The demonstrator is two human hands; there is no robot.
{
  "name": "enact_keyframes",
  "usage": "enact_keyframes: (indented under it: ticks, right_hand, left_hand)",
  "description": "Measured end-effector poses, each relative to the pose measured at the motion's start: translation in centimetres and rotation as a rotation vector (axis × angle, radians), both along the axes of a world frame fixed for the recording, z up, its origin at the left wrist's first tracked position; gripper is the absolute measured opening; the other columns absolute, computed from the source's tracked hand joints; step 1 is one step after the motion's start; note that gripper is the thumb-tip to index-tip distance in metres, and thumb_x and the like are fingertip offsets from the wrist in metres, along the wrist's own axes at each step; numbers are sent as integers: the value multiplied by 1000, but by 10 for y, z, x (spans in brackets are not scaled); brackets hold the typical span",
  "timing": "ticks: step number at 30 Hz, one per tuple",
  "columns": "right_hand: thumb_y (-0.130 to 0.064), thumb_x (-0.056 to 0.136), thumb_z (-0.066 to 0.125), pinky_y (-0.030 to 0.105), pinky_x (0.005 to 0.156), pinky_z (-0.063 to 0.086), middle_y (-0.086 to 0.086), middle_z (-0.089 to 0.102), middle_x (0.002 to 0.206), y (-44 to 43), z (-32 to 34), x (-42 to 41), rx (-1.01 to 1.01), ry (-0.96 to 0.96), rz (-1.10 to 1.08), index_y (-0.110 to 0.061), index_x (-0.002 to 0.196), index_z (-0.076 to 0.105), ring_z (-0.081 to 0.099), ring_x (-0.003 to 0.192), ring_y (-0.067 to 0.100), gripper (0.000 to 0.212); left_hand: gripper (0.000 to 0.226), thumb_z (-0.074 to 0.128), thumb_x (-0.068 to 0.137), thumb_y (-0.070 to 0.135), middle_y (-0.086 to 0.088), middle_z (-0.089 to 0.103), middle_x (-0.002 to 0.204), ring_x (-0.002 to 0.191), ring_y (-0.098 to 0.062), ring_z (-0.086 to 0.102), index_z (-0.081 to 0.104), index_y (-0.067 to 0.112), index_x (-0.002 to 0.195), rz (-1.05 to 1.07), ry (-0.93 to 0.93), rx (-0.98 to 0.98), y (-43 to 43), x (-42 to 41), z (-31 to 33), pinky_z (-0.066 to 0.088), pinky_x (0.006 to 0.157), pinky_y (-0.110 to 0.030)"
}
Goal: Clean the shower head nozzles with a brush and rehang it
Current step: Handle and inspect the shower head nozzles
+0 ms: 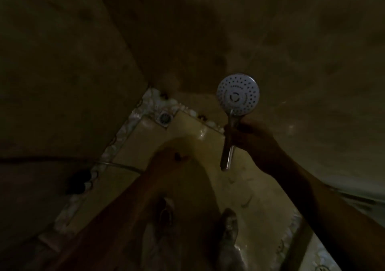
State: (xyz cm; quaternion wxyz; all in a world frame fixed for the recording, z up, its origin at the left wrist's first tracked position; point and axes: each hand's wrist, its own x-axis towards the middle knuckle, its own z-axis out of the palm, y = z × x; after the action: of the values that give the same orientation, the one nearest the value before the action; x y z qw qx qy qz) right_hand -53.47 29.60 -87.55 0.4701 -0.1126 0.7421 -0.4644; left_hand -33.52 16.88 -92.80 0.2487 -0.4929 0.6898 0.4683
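The scene is very dim. A round white shower head (238, 94) with dark nozzle dots faces me, its chrome handle (228, 143) pointing down. My right hand (250, 140) is closed around the handle at mid length. My left hand (166, 162) is lower and to the left, blurred and dark; I cannot tell whether it holds anything. A thin hose (116, 164) runs from the left wall toward the left hand. No brush is clearly visible.
Brown tiled walls meet in a corner ahead. The yellowish floor (245, 189) has a pebble border and a square drain (164, 118) in the corner. My two feet (229, 229) stand on the floor below. A dark object (78, 182) sits at the left wall base.
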Motion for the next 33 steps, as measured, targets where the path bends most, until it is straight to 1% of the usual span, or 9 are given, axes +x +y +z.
enact_keyframes:
  ticks: [2, 4, 6, 11, 16, 19, 26, 31, 33]
  right_hand:
    - [1, 94, 63, 44, 87, 58, 23, 72, 105, 3, -59, 12, 53, -86, -18, -1, 97, 72, 71, 99, 35, 9]
    - [-1, 93, 64, 49, 94, 57, 27, 71, 112, 7, -113, 20, 119, -160, -27, -5, 94, 72, 70, 107, 39, 9]
    - [-2, 94, 63, 47, 94, 57, 27, 71, 113, 12, -164, 26, 175, -208, -20, -5, 93, 72, 70, 106, 38, 9]
    - [0, 93, 61, 41, 90, 56, 22, 72, 112, 24, -291, 28, 271, -313, 8, -6, 97, 70, 71, 100, 33, 12]
    - [-5, 93, 66, 44, 97, 55, 13, 78, 103, 39, -392, 29, 356, -312, 96, -5, 100, 76, 74, 101, 28, 12]
    - [-3, 95, 63, 42, 95, 54, 18, 75, 109, 45, -431, 33, 370, -331, 91, -4, 102, 74, 72, 103, 31, 13]
    - [-2, 95, 62, 43, 94, 54, 14, 76, 107, 56, -442, 31, 367, -423, 9, -9, 102, 74, 72, 104, 30, 15]
    - [-1, 95, 61, 42, 97, 53, 4, 75, 94, 45, -394, 23, 292, -458, -23, -7, 102, 72, 71, 101, 25, 14]
    - [-1, 95, 61, 42, 98, 52, 10, 72, 104, 37, -365, 17, 245, -470, -29, -3, 110, 69, 68, 109, 29, 17]
  left_hand:
    - [39, 55, 99, 42, -13, 63, 108, 100, -33, 61, 63, 5, 110, 1, -27, -1, 2, 7, -56, 44, 81, -37]
    - [31, 56, 98, 40, -1, 56, 85, 92, -31, 61, 59, 9, 93, -5, -6, -18, 6, 12, -115, 40, 73, -34]
    - [25, 58, 97, 38, 3, 55, 81, 95, -30, 63, 55, 15, 88, -24, -1, -33, 9, 12, -173, 38, 72, -31]
    - [50, 52, 100, 39, -9, 61, 125, 117, -30, 60, 46, 7, 138, -153, -27, -8, 28, 18, -325, 46, 93, -37]
    - [65, 47, 102, 40, -15, 44, 149, 136, -34, 46, 27, 6, 153, -197, -86, 54, 43, 7, -429, 38, 109, -42]
    - [71, 49, 101, 42, -12, 25, 162, 148, -31, 29, 17, 12, 158, -154, -61, 100, 50, -3, -464, 26, 120, -42]
    - [49, 54, 101, 36, -8, 53, 144, 131, -29, 51, 47, 13, 144, -70, -5, 174, 45, -27, -470, 40, 108, -40]
    - [86, 40, 72, 89, 4, 48, 151, 136, -21, 49, 51, 38, 141, -50, -26, 271, 35, -5, -458, 40, 110, -35]
    - [66, 65, 79, 67, -2, 60, 140, 127, -26, 58, 61, 30, 134, 178, 39, 304, 34, -5, -405, 46, 108, -43]
